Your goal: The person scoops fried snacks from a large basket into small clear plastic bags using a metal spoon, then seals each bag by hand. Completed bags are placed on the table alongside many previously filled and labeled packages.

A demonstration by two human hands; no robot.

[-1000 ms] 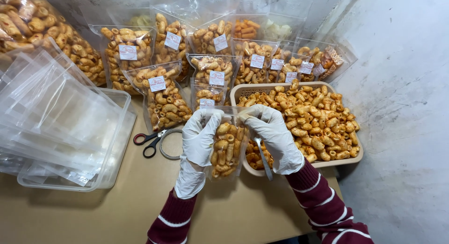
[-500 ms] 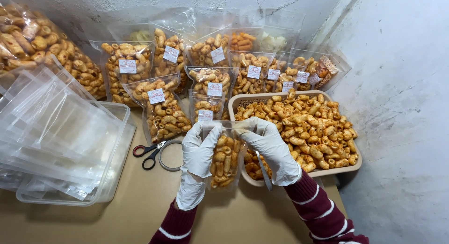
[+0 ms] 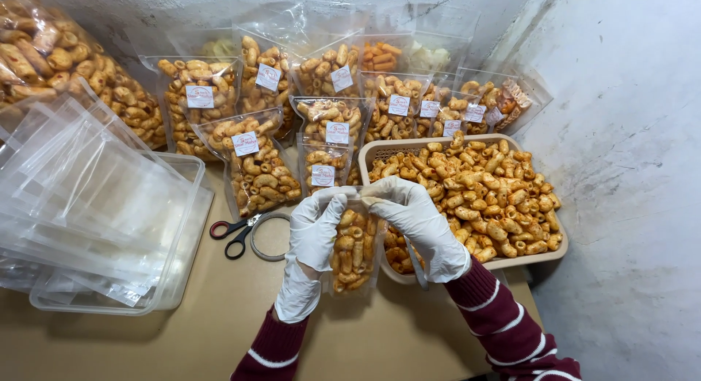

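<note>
Both hands wear white gloves over striped maroon sleeves. My left hand (image 3: 315,227) and my right hand (image 3: 416,216) pinch the top edge of a clear plastic pouch (image 3: 355,249) filled with orange curled snacks, holding it upright just above the brown table. The fingertips of both hands meet at the pouch's mouth. To the right lies a tan basket (image 3: 544,255) heaped with the same loose snacks. The pouch's lower edge hangs in front of the basket's left rim.
Several filled, labelled pouches (image 3: 255,162) stand in rows behind my hands against the wall. Red-handled scissors (image 3: 234,231) and a wire ring (image 3: 266,236) lie left of the hands. A clear tub (image 3: 182,264) with empty pouches (image 3: 80,184) sits far left. A grey wall stands on the right.
The hands have drawn together at the top of the pouch, with the fingertips now closer along its mouth. The view has shifted slightly lower.
</note>
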